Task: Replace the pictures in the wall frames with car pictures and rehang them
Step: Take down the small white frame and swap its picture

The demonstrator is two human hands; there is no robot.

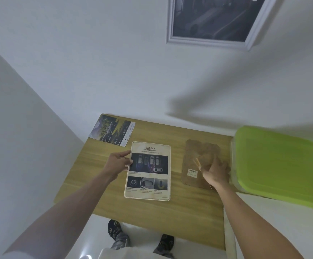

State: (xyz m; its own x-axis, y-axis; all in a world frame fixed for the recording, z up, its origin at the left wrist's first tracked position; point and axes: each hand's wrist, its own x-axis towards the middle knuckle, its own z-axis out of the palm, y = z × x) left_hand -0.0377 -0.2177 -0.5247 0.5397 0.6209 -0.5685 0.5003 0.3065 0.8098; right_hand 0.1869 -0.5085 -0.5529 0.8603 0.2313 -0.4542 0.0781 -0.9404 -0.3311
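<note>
A light picture frame (148, 195) lies face up on the wooden table (152, 217), with a car "SAFETY" page showing in it. My left hand (119, 162) pinches the frame's upper left edge. To the right lies a brown backing board (195, 152) with a small white label. My right hand (215, 171) rests over the board, its fingers curled round a brownish flap or stand piece. A car brochure (112, 132) lies at the table's far left corner. On the wall above hangs a white frame (208, 42) holding a dark car picture.
A box with a bright green lid (282, 165) stands against the table's right end. White walls (39, 90) meet at a corner left of the table. My feet (140, 238) in dark socks stand on the glossy white floor by the table's near edge.
</note>
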